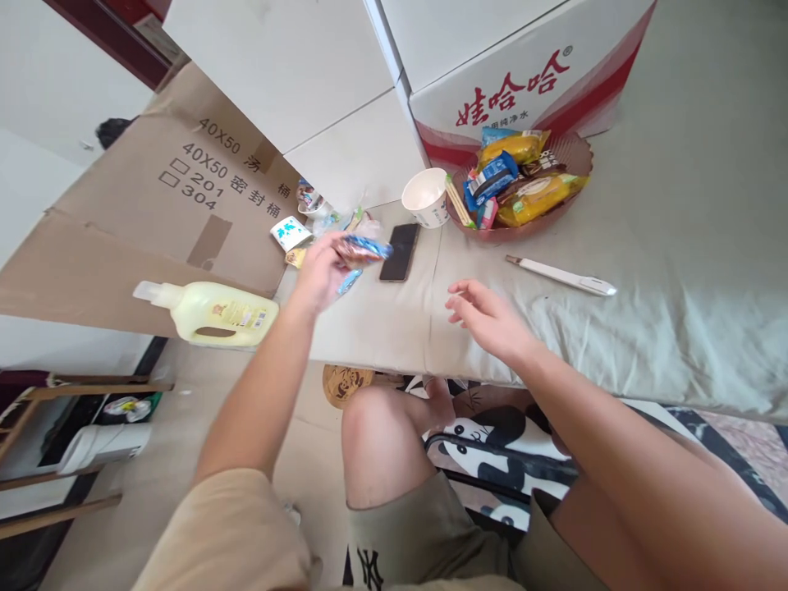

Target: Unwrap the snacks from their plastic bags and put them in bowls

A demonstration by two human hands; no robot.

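Note:
My left hand is closed on a blue-and-brown snack packet, raised above the cloth-covered surface beside a dark phone. Motion blurs the packet a little. My right hand hovers over the front part of the cloth with its fingers apart and nothing in them. Up and to its right lies a white knife-like tool with a brown tip. A white paper cup stands behind the phone. Touching it is a brown ribbed plastic bowl of wrapped snacks, including yellow and blue packets.
Behind my left hand are a white-and-blue paper cup and several loose wrappers. A pale yellow pump bottle is at the left, before a big cardboard box. A white-and-red carton backs the bowl. My knees are below the edge.

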